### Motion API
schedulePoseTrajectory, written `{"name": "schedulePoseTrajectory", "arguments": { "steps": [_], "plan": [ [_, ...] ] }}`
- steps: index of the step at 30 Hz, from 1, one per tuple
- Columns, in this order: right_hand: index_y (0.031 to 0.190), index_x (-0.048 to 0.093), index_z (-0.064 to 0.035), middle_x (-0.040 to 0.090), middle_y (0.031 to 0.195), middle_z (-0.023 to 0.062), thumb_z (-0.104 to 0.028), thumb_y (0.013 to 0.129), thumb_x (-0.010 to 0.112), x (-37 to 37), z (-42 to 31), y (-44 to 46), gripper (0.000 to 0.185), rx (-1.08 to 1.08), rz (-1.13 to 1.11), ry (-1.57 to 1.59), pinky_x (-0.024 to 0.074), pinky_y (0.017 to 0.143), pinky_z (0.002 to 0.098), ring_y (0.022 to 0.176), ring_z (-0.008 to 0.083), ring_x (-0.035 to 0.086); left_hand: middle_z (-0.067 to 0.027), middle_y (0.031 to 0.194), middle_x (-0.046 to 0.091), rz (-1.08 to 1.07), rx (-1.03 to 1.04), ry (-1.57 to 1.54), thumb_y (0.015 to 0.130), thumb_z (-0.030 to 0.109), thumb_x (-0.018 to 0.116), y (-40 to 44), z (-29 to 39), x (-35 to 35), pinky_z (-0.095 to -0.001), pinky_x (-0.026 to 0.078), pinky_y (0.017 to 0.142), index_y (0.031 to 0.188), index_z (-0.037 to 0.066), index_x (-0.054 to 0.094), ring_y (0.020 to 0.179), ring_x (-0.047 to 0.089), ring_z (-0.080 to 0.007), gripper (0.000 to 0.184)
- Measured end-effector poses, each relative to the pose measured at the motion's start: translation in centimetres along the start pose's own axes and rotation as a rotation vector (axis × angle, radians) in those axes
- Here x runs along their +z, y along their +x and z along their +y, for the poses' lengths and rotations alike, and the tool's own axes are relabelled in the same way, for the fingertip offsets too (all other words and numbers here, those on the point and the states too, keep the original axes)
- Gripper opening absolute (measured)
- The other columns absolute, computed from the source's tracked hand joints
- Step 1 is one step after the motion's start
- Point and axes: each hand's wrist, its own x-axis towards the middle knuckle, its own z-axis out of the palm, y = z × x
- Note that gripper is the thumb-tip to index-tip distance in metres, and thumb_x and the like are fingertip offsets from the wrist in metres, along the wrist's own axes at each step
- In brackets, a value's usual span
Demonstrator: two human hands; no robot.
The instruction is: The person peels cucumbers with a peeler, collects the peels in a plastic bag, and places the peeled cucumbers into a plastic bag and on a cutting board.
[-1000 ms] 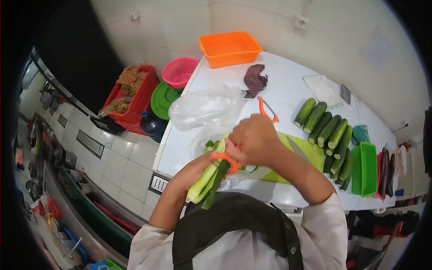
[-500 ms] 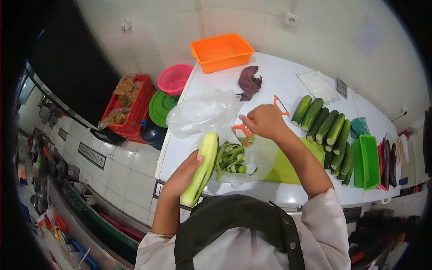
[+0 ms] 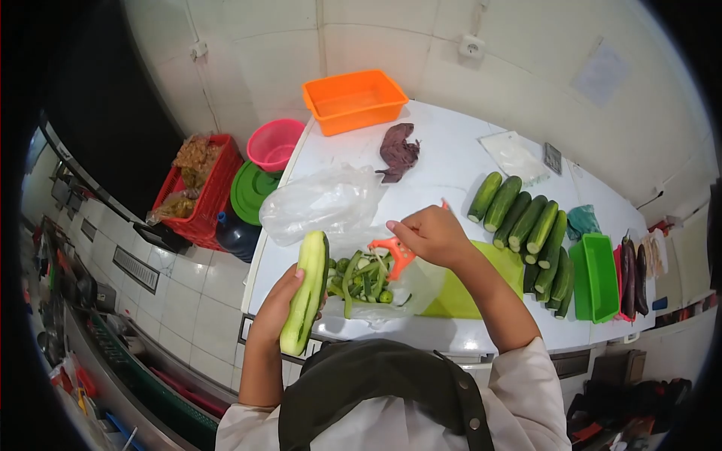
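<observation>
My left hand [image 3: 272,312] is wrapped round a mostly peeled cucumber [image 3: 307,289], pale green with dark green skin left along its far edge. It is tilted upright at the table's near edge. My right hand [image 3: 430,237] is closed on an orange peeler [image 3: 396,257], whose head hangs over a clear plastic bag of cucumber peelings [image 3: 366,284]. The peeler is apart from the cucumber. Right of the bag lies a yellow-green cutting board [image 3: 474,289], partly under my right forearm. A second orange peeler is mostly hidden behind my right hand.
Several unpeeled cucumbers [image 3: 532,218] lie on the right beside a green basket [image 3: 596,278] and eggplants [image 3: 641,278]. An orange tub [image 3: 355,104], a purplish crumpled cloth-like item [image 3: 398,152] and a clear plastic bag [image 3: 320,204] are farther back. A red crate [image 3: 218,199] stands left of the table.
The camera view has shifted slightly. My left hand has turned the cucumber so its dark skin strip faces the far side. My right hand with the peeler has come lower, nearer the peelings.
</observation>
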Motion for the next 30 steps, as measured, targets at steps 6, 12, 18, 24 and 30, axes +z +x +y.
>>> {"name": "schedulePoseTrajectory", "arguments": {
  "steps": [6, 12, 18, 24, 30],
  "plan": [
    [0.05, 0.054, -0.0073, 0.052, 0.05, 0.0101, -0.031, 0.084, 0.062, 1.6, -0.2, 0.2, 0.043, -0.281, 0.406, -0.404, 0.0339, 0.049, 0.0412, 0.046, 0.0302, 0.049, -0.0131, 0.088, 0.059, -0.035, -0.056, -0.339, 0.099, 0.05, 0.035, 0.7, -1.3, -0.9, -0.0313, 0.048, 0.06, 0.121, 0.005, 0.049, 0.072, 0.056, -0.0203, 0.052],
    [0.049, 0.054, -0.0106, 0.05, 0.048, 0.004, -0.029, 0.082, 0.063, 2.5, -8.2, -3.0, 0.039, -0.47, 0.204, -0.149, 0.0352, 0.055, 0.0398, 0.05, 0.0245, 0.052, -0.0113, 0.096, 0.061, 0.083, 0.07, -0.218, 0.1, 0.048, 0.036, 2.6, -2.4, -0.2, -0.0312, 0.052, 0.07, 0.118, 0.003, 0.052, 0.082, 0.062, -0.0178, 0.051],
    [0.051, 0.06, -0.0124, 0.052, 0.049, 0.0024, -0.029, 0.079, 0.061, 4.6, -9.8, -2.7, 0.033, -0.658, 0.091, -0.289, 0.0347, 0.057, 0.0381, 0.051, 0.0203, 0.052, -0.013, 0.117, 0.055, 0.007, 0.051, -0.239, 0.104, 0.04, 0.03, 3.1, -2.2, 1.5, -0.0316, 0.047, 0.09, 0.137, 0.001, 0.038, 0.105, 0.057, -0.019, 0.052],
    [0.049, 0.06, -0.0146, 0.055, 0.05, 0.0017, -0.027, 0.077, 0.061, 4.5, -8.0, -0.7, 0.031, -0.745, 0.128, -0.322, 0.0336, 0.055, 0.0384, 0.051, 0.0209, 0.052, -0.0115, 0.105, 0.062, 0.043, 0.151, -0.081, 0.101, 0.045, 0.035, 2.2, -2.2, 2.4, -0.031, 0.054, 0.076, 0.132, 0.003, 0.046, 0.091, 0.064, -0.0192, 0.053],
    [0.047, 0.058, -0.0138, 0.054, 0.049, 0.0025, -0.027, 0.073, 0.062, 2.6, -3.3, 2.8, 0.029, -0.654, 0.33, -0.418, 0.0332, 0.054, 0.0394, 0.05, 0.0232, 0.052, -0.0079, 0.094, 0.06, 0.008, 0.062, 0.237, 0.1, 0.047, 0.034, 1.1, -2.7, 1.4, -0.0288, 0.053, 0.059, 0.133, 0.008, 0.045, 0.073, 0.06, -0.0147, 0.052]
  ]
}}
